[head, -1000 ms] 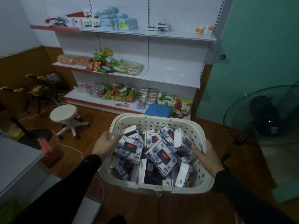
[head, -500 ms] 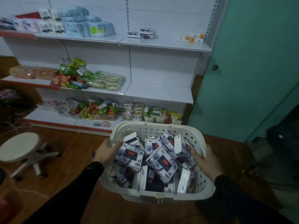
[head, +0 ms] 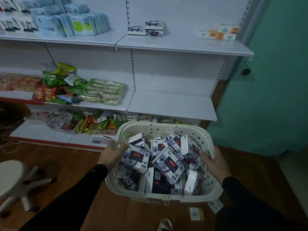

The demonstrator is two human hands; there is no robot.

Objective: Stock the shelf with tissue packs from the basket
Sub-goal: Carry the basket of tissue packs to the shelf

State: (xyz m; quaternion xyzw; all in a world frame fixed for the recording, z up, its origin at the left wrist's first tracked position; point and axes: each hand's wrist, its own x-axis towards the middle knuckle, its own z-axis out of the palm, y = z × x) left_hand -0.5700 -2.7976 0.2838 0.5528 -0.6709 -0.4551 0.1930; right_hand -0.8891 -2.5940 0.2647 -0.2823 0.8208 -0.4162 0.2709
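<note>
Both hands, left hand (head: 112,155) and right hand (head: 215,161), grip the basket (head: 206,187) rims, full of tissue packs (head: 168,162). Best kept level and set down by the shelf (head: 171,107) before unloading.

White shelf unit (head: 183,45): two tissue packs (head: 146,29) and orange-white cards (head: 218,33) are seen on the top right board, blue packets (head: 70,24) top left. Snack bags (head: 75,87) are piled on the middle left board.
</note>
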